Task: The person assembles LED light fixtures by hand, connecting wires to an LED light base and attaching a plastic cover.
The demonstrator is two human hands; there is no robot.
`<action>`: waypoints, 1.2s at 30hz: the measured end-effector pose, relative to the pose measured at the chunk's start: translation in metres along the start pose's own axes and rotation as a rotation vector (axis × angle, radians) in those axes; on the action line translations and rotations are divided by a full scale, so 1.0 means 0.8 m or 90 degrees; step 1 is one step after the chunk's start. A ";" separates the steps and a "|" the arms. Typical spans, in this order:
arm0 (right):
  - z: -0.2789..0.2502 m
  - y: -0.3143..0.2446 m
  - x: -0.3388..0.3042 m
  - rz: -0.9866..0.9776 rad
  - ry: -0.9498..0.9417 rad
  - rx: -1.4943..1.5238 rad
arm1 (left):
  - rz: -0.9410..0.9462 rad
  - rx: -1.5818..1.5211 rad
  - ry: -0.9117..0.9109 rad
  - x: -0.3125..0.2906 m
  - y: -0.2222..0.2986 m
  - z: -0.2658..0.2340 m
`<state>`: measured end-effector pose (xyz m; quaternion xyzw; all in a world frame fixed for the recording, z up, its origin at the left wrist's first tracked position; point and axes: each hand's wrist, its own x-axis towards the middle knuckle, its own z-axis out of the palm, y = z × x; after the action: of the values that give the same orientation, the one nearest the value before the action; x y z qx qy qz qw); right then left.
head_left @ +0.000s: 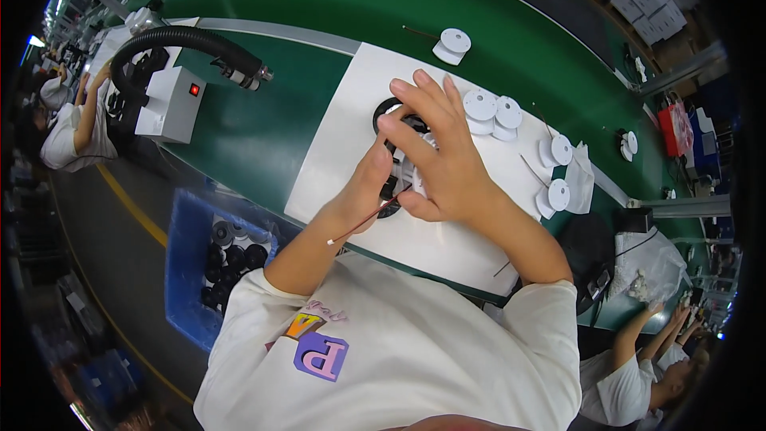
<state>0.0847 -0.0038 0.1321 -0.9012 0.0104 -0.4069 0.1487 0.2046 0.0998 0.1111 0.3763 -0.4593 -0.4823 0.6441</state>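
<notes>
Two hands met: the right hand [451, 168] pinched a white part [404, 168]; I couldn't tell how the left hand [356, 198] gripped; trailing wire [351, 231] required clearance.

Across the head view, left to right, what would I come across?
White box with a glowing red switch → person's left hand → person's right hand → close pair of white round spools → bright red object.
</notes>
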 end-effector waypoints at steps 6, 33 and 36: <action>0.030 0.012 -0.017 0.039 0.151 0.179 | 0.001 -0.094 -0.030 0.005 -0.019 0.012; -0.129 0.368 -0.135 0.597 -0.451 -0.879 | -0.290 0.443 0.116 0.089 -0.069 -0.109; -0.072 0.322 -0.061 0.624 -0.304 -0.639 | -0.211 0.047 0.212 0.065 -0.079 -0.150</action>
<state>0.0360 -0.2576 0.0609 -0.8169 0.5635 -0.0332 -0.1184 0.3074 0.0388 0.0294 0.5443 -0.2961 -0.4956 0.6086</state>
